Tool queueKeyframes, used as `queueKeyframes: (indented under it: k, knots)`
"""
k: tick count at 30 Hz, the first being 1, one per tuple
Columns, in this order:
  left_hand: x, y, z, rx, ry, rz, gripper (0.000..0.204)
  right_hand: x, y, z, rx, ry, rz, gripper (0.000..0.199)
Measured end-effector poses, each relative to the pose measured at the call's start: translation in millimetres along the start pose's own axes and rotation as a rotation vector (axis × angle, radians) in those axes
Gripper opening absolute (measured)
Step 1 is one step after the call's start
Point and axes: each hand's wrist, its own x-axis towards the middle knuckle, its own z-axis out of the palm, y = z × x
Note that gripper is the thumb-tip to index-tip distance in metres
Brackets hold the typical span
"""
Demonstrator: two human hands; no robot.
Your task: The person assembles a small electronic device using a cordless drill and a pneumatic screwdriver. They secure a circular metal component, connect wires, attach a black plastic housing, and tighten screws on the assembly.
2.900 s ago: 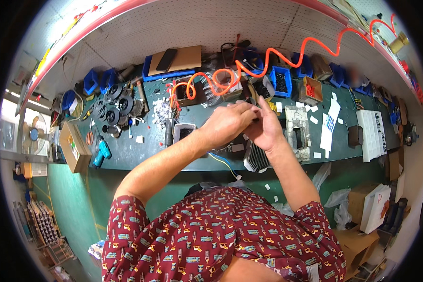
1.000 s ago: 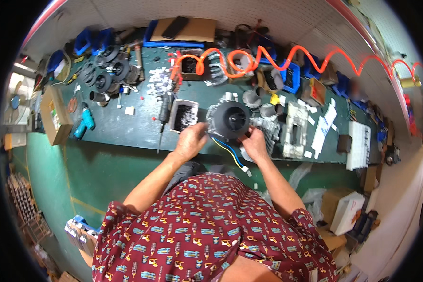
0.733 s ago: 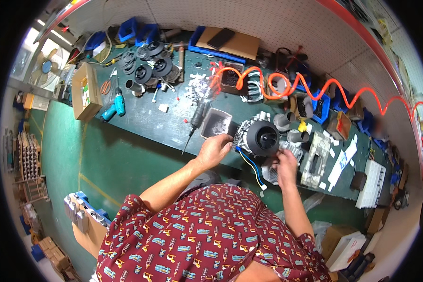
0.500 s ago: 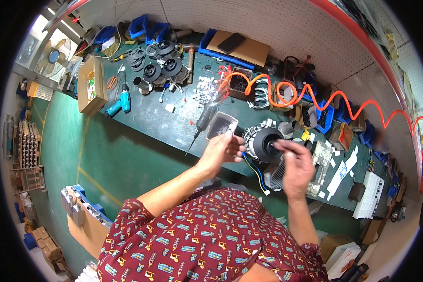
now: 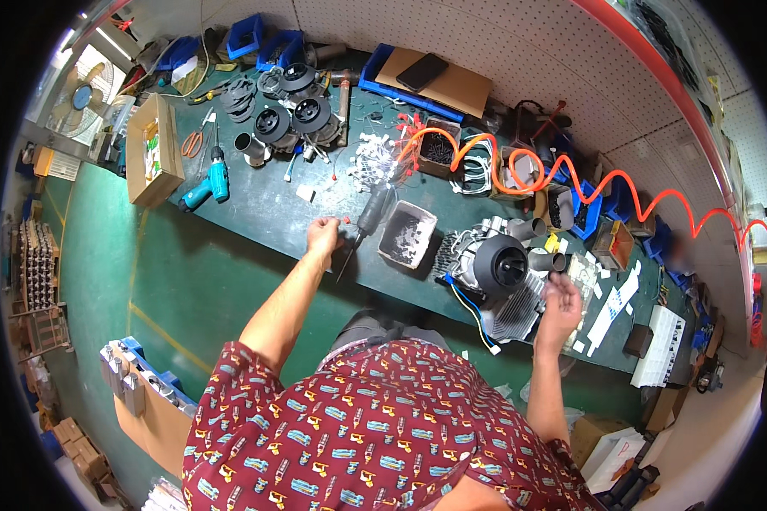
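1. Left hand point(image 5: 322, 235): reaches out over the green desk point(image 5: 256, 213), fingers curled together, resting at the handle end of a pneumatic screwdriver point(image 5: 365, 223). Cannot tell whether fingers actually pinch anything; hand sits just at 9 o'clock of the tool.
2. Pneumatic screwdriver: lies on desk, dark grip, bit tip pointing to approx. 7 o'clock, hose end at 12 o'clock joining an orange coiled air hose point(image 5: 571, 175).
3. Right hand point(image 5: 559, 305): raised at desk front edge, fingers loosely bent, partly spread; blurred, so contents cannot be told. Position: approx. 4 o'clock of the motor assy point(image 5: 496, 274), just beside it, contact not confirmed.
4. Motor assy: black round housing w/ finned silver body, blue/yellow wires hanging off its 7 o'clock side over desk edge.
5. Square parts tray point(image 5: 407, 234): between screwdriver and motor assy, holds small dark fasteners.
6. Farther items: teal cordless drill point(image 5: 206, 186) at 10 o'clock of left hand; cardboard box point(image 5: 152, 151) beyond it; black round motor housings point(image 5: 290, 115) at 12 o'clock; white plastic bits point(image 5: 371, 159) scattered near the hose end.
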Motion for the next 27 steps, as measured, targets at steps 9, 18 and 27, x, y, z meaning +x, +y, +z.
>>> queueKeyframes:
  k: [9,18,27]
  knots:
    - [26,12,16,0.715,0.069,0.848,0.051,-57,53,-16,0.008,0.015,0.338,0.033]
    - [33,20,78,1.051,-0.215,0.5,0.048,-67,49,-6,-0.007,0.012,0.365,0.035]
    - [37,61,68,0.838,-0.496,0.37,0.046,-71,60,-1,-0.004,-0.026,0.278,0.048]
